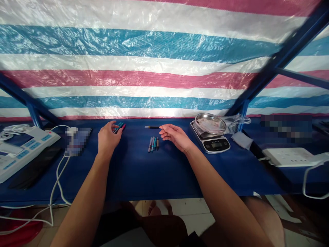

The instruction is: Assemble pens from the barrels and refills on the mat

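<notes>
My left hand (108, 138) was half open with the fingers loosely curled, right up by a little bunch of teal and pink pens (119, 127) and not clearly gripping anything. My right hand (175, 137) was mostly relaxed, its fingertips (161, 127) at the end of a thin black pen (152, 127), though I can't tell if it was actually pinched. That pen ran sideways, tip pointing left. Just below it, four pens (153, 144) sat side by side, pointing away from me. A kitchen scale (212, 144) with a metal dish (210, 123) was off to the right.
</notes>
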### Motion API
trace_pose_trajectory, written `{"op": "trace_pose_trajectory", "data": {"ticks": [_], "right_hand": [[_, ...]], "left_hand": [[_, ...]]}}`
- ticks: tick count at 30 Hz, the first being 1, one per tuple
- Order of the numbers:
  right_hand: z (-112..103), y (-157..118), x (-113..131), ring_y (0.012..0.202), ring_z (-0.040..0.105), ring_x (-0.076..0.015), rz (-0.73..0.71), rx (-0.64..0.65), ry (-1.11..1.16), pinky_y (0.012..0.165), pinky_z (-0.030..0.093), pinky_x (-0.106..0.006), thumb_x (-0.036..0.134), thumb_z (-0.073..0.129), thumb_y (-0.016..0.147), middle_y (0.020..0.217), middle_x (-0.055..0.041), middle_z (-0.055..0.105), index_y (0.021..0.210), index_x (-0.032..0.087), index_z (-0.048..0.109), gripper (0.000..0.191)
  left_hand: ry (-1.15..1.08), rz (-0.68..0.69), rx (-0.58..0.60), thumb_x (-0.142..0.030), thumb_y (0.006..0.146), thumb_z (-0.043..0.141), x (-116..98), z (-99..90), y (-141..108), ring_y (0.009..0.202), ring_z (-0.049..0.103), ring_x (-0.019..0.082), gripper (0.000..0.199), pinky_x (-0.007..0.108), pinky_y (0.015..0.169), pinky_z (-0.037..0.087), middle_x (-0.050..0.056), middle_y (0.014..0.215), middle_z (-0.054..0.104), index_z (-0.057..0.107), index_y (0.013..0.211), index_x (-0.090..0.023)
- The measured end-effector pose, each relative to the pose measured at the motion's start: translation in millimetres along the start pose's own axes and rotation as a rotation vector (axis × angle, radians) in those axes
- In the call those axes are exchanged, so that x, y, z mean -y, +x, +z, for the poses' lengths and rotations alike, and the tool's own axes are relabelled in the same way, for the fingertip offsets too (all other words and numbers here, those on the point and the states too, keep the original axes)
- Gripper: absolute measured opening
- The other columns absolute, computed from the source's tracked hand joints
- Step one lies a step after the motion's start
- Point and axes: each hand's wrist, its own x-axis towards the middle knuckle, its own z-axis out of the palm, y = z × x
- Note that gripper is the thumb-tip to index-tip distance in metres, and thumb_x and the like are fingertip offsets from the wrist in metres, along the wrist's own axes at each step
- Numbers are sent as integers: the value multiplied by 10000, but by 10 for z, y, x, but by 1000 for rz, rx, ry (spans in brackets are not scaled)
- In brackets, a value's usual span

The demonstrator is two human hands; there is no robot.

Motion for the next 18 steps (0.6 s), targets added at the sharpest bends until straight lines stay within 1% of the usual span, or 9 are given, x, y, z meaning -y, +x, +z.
{"op": "trace_pose_trajectory", "data": {"ticks": [2,3,5,7,9,11,13,15,18], "right_hand": [[-22,26,-38,898,710,-206,-61,-58,-145,806,581,-340,585,812,898,1006,-74,784,1096,224,788,412],[-38,43,-62,921,708,-226,-115,-99,-265,825,578,-364,573,788,919,1008,-78,783,1087,230,785,382],[-75,85,-118,1013,692,-269,-258,-177,-583,925,563,-427,496,727,972,1069,-90,779,1080,243,783,281],[-107,135,-173,1138,650,-304,-376,-186,-882,1052,515,-486,381,642,1019,1172,-102,764,1125,246,782,221],[-123,185,-218,1266,593,-318,-437,-136,-1064,1145,460,-512,295,564,1048,1309,-111,730,1218,239,769,272],[-120,227,-254,1368,532,-328,-448,-102,-1178,1190,425,-527,262,536,1058,1444,-121,668,1317,236,742,332],[-105,251,-281,1427,482,-354,-427,-103,-1277,1189,416,-555,255,547,1054,1527,-135,606,1391,240,715,377],[-87,257,-300,1447,457,-379,-412,-106,-1345,1167,422,-579,251,549,1055,1562,-145,574,1428,256,700,403],[-71,250,-316,1445,450,-383,-415,-99,-1388,1143,431,-580,257,515,1078,1558,-143,577,1417,276,712,393]], "left_hand": [[-80,52,40,-464,926,744,-112,36,-51,989,732,288,478,396,935,539,92,1081,805,717,1319,-194],[-123,80,93,-504,935,739,-175,62,-86,922,728,270,430,377,887,542,73,1016,804,753,1250,-211],[-190,161,256,-579,944,726,-308,125,-169,855,708,256,386,365,830,533,62,960,797,804,1115,-240],[-237,273,385,-612,940,731,-427,196,-254,888,696,266,389,370,819,526,75,1020,796,821,1070,-257],[-266,376,456,-613,931,747,-513,267,-326,941,686,283,391,383,838,521,82,1039,784,822,1104,-271],[-264,442,490,-590,935,752,-559,331,-377,960,669,293,385,399,864,511,81,1008,769,813,1152,-278],[-246,474,507,-554,954,737,-571,386,-411,961,651,297,356,415,884,500,80,988,758,804,1169,-278],[-232,486,511,-517,973,717,-568,431,-436,972,642,300,322,429,907,492,81,998,752,797,1174,-278],[-236,487,497,-468,986,700,-560,487,-465,995,644,304,316,443,943,494,83,1025,742,773,1228,-279]]}}
